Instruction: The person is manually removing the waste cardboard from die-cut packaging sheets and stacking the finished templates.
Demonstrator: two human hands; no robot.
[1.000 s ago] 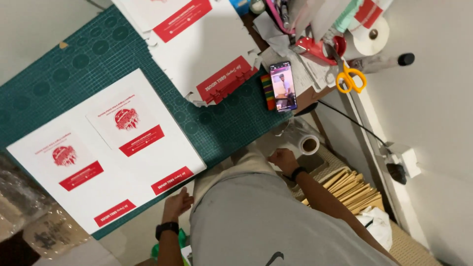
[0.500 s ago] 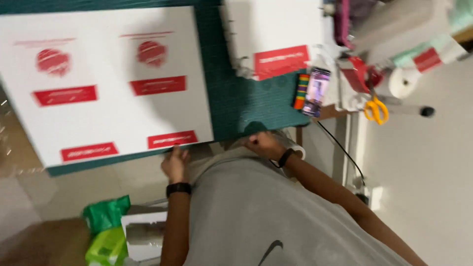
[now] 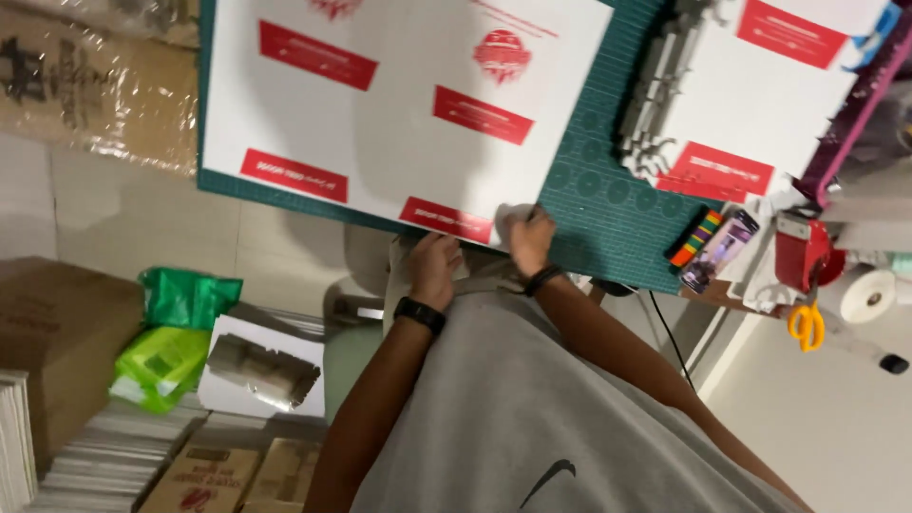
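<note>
Nearest the camera is the person's grey fabric shirt (image 3: 532, 418), filling the lower middle of the head view. From it both bare forearms reach up to the near edge of the dark green gridded cutting mat (image 3: 608, 204). The left hand (image 3: 435, 268), with a black band on its wrist, lies curled at the mat's edge, just beneath the near rim of the large white flat cardboard sheet with red printed panels (image 3: 399, 90); whether its fingers grip anything cannot be told. The right hand (image 3: 529, 237), also wearing a dark wristband, is pinched on the sheet's near right corner, fingers closed on the card. The two hands are close together but not touching.

The sheet lies flat on the mat and covers most of its left part. To the right, on the mat's far side, rests a second white printed card piece with a notched edge (image 3: 750, 104). Just beside the mat's right edge lie a small multicoloured striped bar (image 3: 696, 238) and a phone (image 3: 719, 250). Further right are a red tape dispenser (image 3: 798, 252), yellow-handled scissors (image 3: 806, 325) and a white tape roll (image 3: 867, 295).

On the floor to the left sit green plastic bags (image 3: 176, 328) and brown cardboard boxes (image 3: 62, 332).
</note>
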